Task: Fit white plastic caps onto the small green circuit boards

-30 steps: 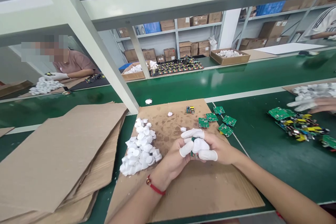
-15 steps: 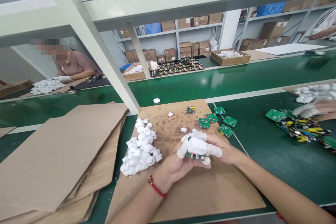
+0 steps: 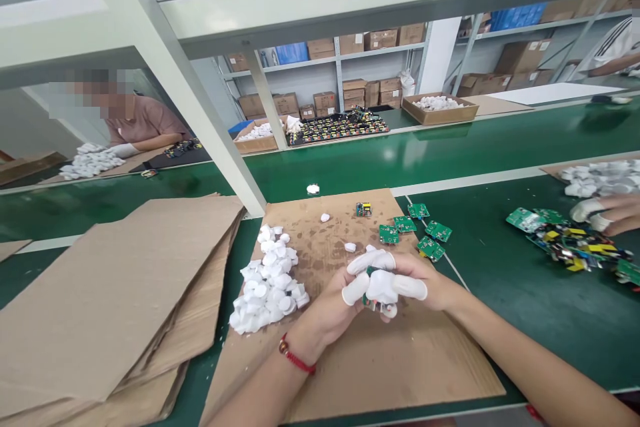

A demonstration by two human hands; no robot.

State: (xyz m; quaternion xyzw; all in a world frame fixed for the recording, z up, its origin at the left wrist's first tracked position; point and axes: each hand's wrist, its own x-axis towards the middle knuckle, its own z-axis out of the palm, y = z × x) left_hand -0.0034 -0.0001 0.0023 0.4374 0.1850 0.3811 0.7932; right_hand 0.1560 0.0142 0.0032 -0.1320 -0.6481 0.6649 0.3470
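Observation:
My left hand (image 3: 336, 310) and my right hand (image 3: 425, 281), with white covers on the fingertips, meet above the cardboard sheet (image 3: 400, 367). Between them they grip a small circuit board (image 3: 369, 305), mostly hidden by fingers. A soft white lump (image 3: 383, 285) sits on the board, with fingers of both hands pressing its sides. To the left lies a pile of white lumps (image 3: 270, 287). Beyond my hands are a few loose lumps (image 3: 325, 217) and a board with a yellow part (image 3: 364, 209). Several green circuit boards (image 3: 404, 224) lie at the sheet's right edge.
Stacked cardboard sheets (image 3: 115, 293) cover the bench at left. A slanted metal post (image 3: 200, 100) rises behind them. Another person's hand (image 3: 613, 212) is by a heap of boards (image 3: 575, 243) at right. A white-topped piece (image 3: 313, 189) lies on the green belt (image 3: 450, 153).
My fingers have shifted around the board and lump, which now sit slightly further right and are turned. The white-topped piece on the belt has moved right. The other person's hand has shifted right.

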